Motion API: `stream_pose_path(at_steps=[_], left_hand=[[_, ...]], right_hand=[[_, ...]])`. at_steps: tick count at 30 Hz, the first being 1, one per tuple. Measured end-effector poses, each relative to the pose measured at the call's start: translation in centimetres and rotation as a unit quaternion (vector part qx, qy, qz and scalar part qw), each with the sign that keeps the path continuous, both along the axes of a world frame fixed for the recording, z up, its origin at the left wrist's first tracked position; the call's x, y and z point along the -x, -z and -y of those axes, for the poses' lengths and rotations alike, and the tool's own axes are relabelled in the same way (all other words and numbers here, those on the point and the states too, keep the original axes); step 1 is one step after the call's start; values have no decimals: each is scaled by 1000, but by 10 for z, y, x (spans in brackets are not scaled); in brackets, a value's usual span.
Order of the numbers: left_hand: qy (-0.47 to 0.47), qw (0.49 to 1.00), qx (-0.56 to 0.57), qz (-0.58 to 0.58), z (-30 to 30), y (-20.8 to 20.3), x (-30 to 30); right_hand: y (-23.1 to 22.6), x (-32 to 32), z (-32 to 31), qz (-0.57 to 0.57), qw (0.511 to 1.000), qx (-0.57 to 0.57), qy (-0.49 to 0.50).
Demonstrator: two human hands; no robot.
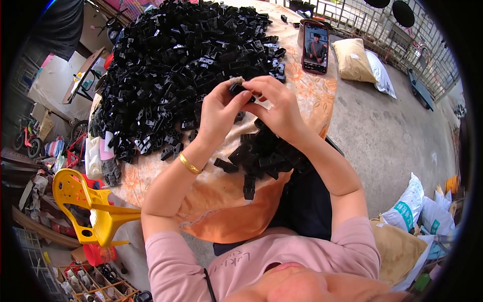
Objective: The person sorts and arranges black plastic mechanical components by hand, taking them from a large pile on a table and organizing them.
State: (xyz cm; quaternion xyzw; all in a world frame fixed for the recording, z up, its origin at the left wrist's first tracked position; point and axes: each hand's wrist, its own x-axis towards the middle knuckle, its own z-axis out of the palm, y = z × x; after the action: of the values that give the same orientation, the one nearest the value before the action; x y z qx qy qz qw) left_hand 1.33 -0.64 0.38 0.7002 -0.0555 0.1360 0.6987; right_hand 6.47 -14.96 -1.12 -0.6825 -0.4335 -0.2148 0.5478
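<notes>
Both hands meet over the table between two heaps of parts. Thumb and fingers of my left hand (217, 110) are closed round a small black plastic part (235, 89). My right hand (279, 106) pinches at the right side of this part, its fingertips bent together; they partly hide it. Beyond and to the left spreads a big heap of similar black plastic parts (171, 65). A smaller pile of black parts (266, 151) lies just below my right hand, near the table's front edge. A gold bangle (188, 163) circles my left wrist.
An orange-flowered cloth (201, 201) covers the table. A phone (315, 48) with a lit screen stands at the far right of it. A yellow plastic chair (95, 216) is close on the left. Tan and white sacks (353, 60) lie on the concrete floor to the right.
</notes>
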Motion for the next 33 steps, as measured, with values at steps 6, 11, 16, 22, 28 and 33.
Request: stream_pose_path(at_steps=[6, 11, 16, 22, 28, 33], left_hand=[[39, 992, -118, 3, 3, -16, 12], [139, 808, -539, 196, 30, -2, 37], [112, 843, -486, 200, 20, -10, 30], [-183, 793, -567, 125, -46, -2, -19], [-210, 757, -611, 100, -81, 14, -44], [-238, 713, -639, 163, -72, 12, -39]], right_hand=[[10, -52, 27, -261, 960, -78, -59], [36, -56, 15, -6, 967, 234, 99], [42, -59, 13, 37, 953, 275, 125], [31, -50, 18, -127, 983, 127, 44], [40, -52, 22, -71, 973, 220, 22], [34, -47, 22, -75, 979, 187, 20]])
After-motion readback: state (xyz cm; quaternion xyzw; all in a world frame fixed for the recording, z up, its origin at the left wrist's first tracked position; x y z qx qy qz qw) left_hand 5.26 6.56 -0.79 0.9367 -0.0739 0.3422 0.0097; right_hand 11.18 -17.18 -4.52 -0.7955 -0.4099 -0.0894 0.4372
